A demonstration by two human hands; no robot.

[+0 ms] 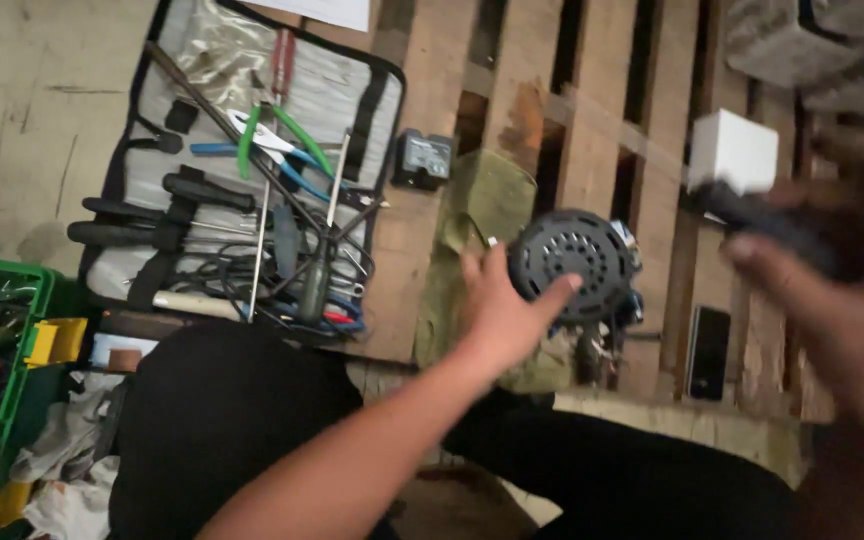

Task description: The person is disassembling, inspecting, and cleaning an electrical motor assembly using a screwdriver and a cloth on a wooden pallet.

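My left hand [500, 312] grips a round dark grey motor housing [572, 258] with vent slots, which rests on an olive green cloth [482, 200] on a wooden pallet [552, 90]. Its fingers curl around the housing's left and lower edge. My right hand [832, 290] is close to the camera at the right and blurred. It holds a dark tool handle [767, 220] that points left toward the housing. My knees in dark trousers fill the lower part of the view.
An open grey tool roll [202, 60] at the left holds pliers, screwdrivers and cables. A small black box [422, 158], a white box [732, 150] and a black phone [708, 352] lie on the pallet. A green crate [12, 280] stands at the lower left.
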